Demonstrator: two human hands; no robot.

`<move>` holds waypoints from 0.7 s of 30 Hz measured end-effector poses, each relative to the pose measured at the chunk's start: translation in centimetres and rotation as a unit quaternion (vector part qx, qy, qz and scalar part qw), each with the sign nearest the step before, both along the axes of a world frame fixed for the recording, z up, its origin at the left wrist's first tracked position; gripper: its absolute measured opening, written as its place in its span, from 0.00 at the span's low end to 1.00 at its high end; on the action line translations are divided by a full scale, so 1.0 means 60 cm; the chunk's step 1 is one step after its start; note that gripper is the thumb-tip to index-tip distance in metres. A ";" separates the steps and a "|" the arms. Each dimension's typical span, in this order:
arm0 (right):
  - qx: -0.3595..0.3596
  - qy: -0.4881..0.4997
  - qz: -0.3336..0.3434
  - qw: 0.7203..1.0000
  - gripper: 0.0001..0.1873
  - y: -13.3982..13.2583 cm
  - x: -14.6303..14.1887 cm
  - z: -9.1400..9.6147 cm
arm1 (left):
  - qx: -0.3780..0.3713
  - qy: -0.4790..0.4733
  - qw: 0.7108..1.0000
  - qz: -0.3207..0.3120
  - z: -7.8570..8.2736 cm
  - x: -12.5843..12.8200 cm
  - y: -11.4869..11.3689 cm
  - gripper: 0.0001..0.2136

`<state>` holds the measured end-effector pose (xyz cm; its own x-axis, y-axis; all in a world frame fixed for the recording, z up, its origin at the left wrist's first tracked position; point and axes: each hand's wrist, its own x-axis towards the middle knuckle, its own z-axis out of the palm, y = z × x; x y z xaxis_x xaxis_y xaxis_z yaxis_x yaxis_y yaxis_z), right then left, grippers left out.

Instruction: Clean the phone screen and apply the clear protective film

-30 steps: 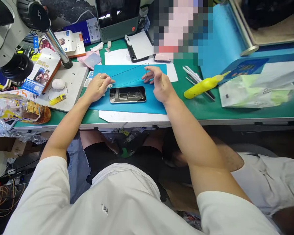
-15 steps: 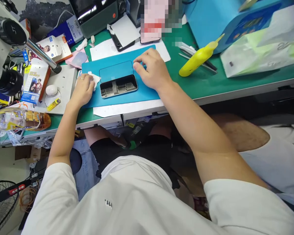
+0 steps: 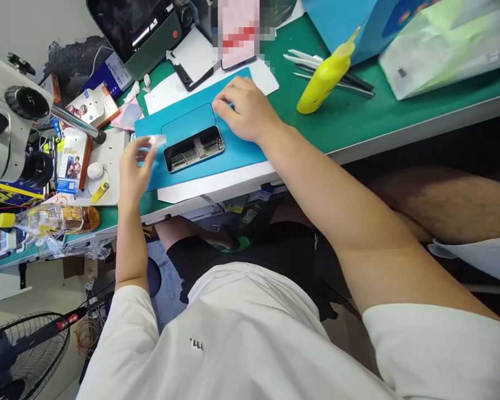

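My left hand [image 3: 134, 169] is raised over the left edge of the blue mat [image 3: 248, 150], a small blurred white wipe [image 3: 157, 142] pinched between thumb and fingers. On the mat a clear, dark-edged screen panel [image 3: 187, 118] lies just behind an opened phone shell [image 3: 195, 149]. Dark and silvery parts with a grey strip across them show inside the shell. My right hand [image 3: 244, 108] is at the panel's right end, thumb and forefinger drawn together at its corner. I cannot tell whether the panel is lifted there.
A yellow squeeze bottle [image 3: 327, 78] leans over several thin tools [image 3: 358, 83] on the right. Left of the mat are a microscope [image 3: 29, 122], phone boxes [image 3: 73, 161] and a drink bottle [image 3: 58, 218] on its side. Another person's leg [image 3: 454, 203] is at the right.
My left hand has lifted from the mat with the white wipe in its fingers. My right hand remains at the panel's corner. The view has turned a little.
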<state>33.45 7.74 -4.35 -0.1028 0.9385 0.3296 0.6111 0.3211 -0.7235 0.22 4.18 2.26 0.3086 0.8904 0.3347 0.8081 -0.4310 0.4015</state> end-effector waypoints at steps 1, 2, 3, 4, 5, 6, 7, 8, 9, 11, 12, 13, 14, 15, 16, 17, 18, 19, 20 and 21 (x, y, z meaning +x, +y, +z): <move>-0.002 0.004 0.001 1.000 0.17 0.000 0.000 0.003 | -0.016 0.021 1.000 -0.012 0.001 0.002 -0.007 0.19; -0.004 0.006 0.004 1.000 0.17 0.000 0.000 0.005 | -0.022 0.045 0.998 -0.024 0.000 0.002 -0.013 0.23; -0.005 0.007 0.006 1.000 0.17 0.000 0.000 0.008 | -0.019 0.065 0.997 -0.035 -0.001 0.003 -0.016 0.26; -0.006 0.008 0.009 1.000 0.17 -0.001 0.001 0.011 | -0.012 0.080 0.996 -0.043 -0.003 0.004 -0.018 0.29; -0.008 0.009 0.011 1.000 0.17 -0.002 0.001 0.014 | -0.010 0.091 0.995 -0.050 -0.006 0.005 -0.018 0.32; -0.010 0.011 0.013 1.000 0.17 -0.004 0.001 0.017 | -0.017 0.102 0.993 -0.057 -0.010 0.007 -0.018 0.34; -0.014 0.013 0.015 1.000 0.16 -0.006 0.001 0.021 | -0.033 0.117 0.991 -0.063 -0.014 0.011 -0.019 0.36; -0.018 0.014 0.016 1.000 0.16 -0.009 0.001 0.024 | -0.053 0.134 0.987 -0.068 -0.018 0.016 -0.022 0.37; -0.022 0.014 0.016 1.000 0.16 -0.011 0.001 0.026 | -0.072 0.152 0.983 -0.071 -0.022 0.022 -0.028 0.38; -0.024 0.004 0.018 1.000 0.15 -0.015 0.000 0.027 | -0.093 0.178 0.977 -0.069 -0.027 0.036 -0.048 0.38; -0.023 -0.006 0.020 1.000 0.15 -0.015 -0.001 0.027 | -0.094 0.185 0.976 -0.064 -0.028 0.042 -0.060 0.37; -0.021 -0.019 0.025 0.999 0.14 -0.015 -0.001 0.025 | -0.090 0.189 0.976 -0.059 -0.028 0.049 -0.073 0.36; -0.018 -0.031 0.030 0.999 0.13 -0.015 -0.002 0.023 | -0.083 0.190 0.977 -0.055 -0.027 0.054 -0.085 0.35; -0.015 -0.041 0.033 0.998 0.12 -0.014 -0.003 0.021 | -0.076 0.192 0.977 -0.055 -0.026 0.059 -0.095 0.34; -0.011 -0.047 0.036 0.998 0.11 -0.014 -0.003 0.018 | -0.069 0.192 0.977 -0.059 -0.026 0.062 -0.101 0.34; -0.007 -0.049 0.036 0.998 0.11 -0.014 -0.003 0.016 | -0.064 0.191 0.977 -0.065 -0.026 0.065 -0.105 0.34; -0.003 -0.049 0.035 0.998 0.10 -0.015 -0.004 0.014 | -0.062 0.189 0.978 -0.071 -0.028 0.066 -0.105 0.34; 0.001 -0.047 0.033 0.998 0.10 -0.017 -0.004 0.013 | -0.063 0.185 0.978 -0.073 -0.030 0.067 -0.103 0.34; 0.004 -0.044 0.032 0.998 0.10 -0.018 -0.004 0.011 | -0.067 0.181 0.979 -0.071 -0.033 0.066 -0.099 0.35; 0.005 -0.043 0.034 0.998 0.11 -0.020 -0.004 0.010 | -0.075 0.175 0.980 -0.062 -0.037 0.065 -0.096 0.36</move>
<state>33.20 6.52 -3.75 -0.1942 0.9252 0.3262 0.6474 0.3706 -0.6659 4.13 -1.55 0.03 0.4903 0.8697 0.0570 0.8528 -0.4922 0.1747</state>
